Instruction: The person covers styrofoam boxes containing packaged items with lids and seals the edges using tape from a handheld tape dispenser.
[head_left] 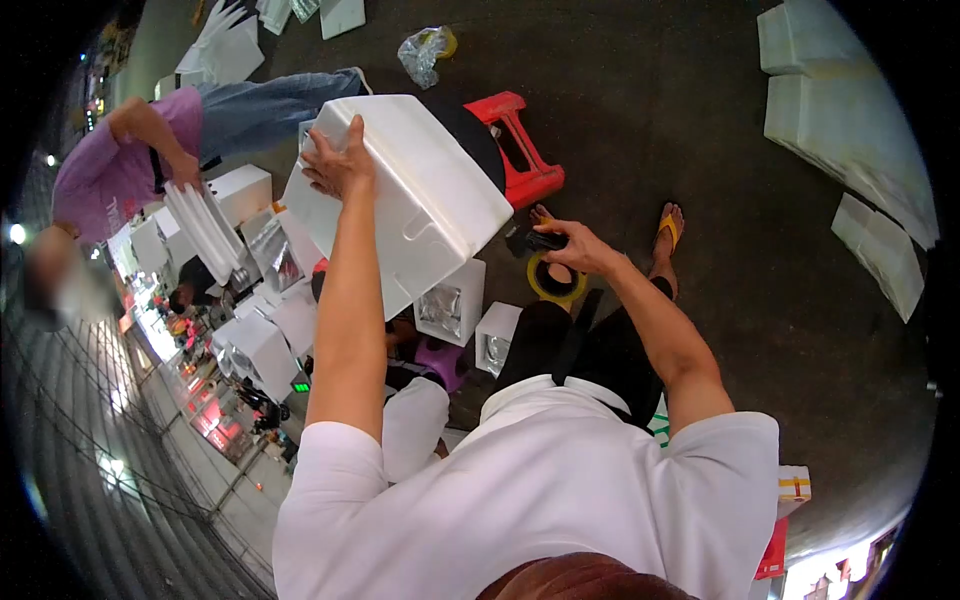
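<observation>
My left hand (342, 165) grips the far left edge of a big white foam box (430, 165), its thumb and fingers spread over the surface. The box seems to rest on a dark round-edged thing beside a red plastic stool (525, 150), partly hidden behind it. My right hand (585, 248) is closed around the black handle of a tape dispenser (547, 240). A yellow tape roll (545, 292) shows just below that hand, apart from the box.
At the left a person in a purple shirt (180, 110) holds white foam pieces (207, 225). Foam boxes with silvery lining (445, 305) stand behind my box. Crumpled clear plastic (424, 55) lies on the dark floor. White foam stacks (835, 120) line the right side.
</observation>
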